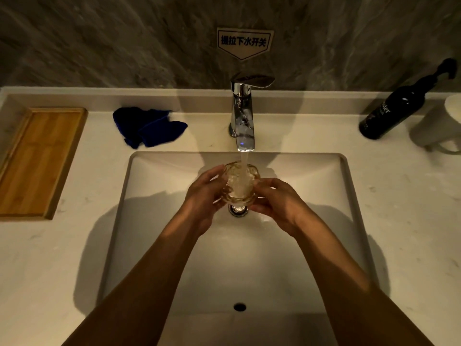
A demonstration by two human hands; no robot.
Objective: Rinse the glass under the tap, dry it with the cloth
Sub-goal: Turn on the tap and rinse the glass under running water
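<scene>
**Inspector A:** Fingers first. What is the left hand (pixel 203 196) doing?

**Inspector B:** Its fingers (pixel 216 171) are curled, partly closed, around the left side of the glass (pixel 240 182). The right hand (pixel 275 203) mirrors it: its fingers (pixel 265 183) are bent and pressed against the right side of the glass. Both hands touch it; neither is spread flat.

**Inspector A:** Position of the glass?

**Inspector B:** Directly under the spout of the tap (pixel 243 113), held over the sink (pixel 159 171). The water stream (pixel 245 158) runs from the tap straight into its open mouth. The drain (pixel 238 210) shows just below the glass.

**Inspector A:** Condition of the glass?

**Inspector B:** Clear with a faint amber tint, a bumpy textured wall, mouth tilted toward the tap. Water is churning inside. Whether any dirt remains, I cannot tell in this dim light.

**Inspector A:** The cloth?

**Inspector B:** The dark blue cloth (pixel 148 127) lies crumpled on the desk (pixel 74 245), left of the tap, apart from both hands.

**Inspector A:** Other items?

**Inspector B:** A wooden tray (pixel 37 161) sits further left of the tap than the cloth. A dark bottle (pixel 391 111) and a white mug (pixel 446 126) stand right of the tap. A sign (pixel 244 42) is fixed on the wall above the tap.
</scene>
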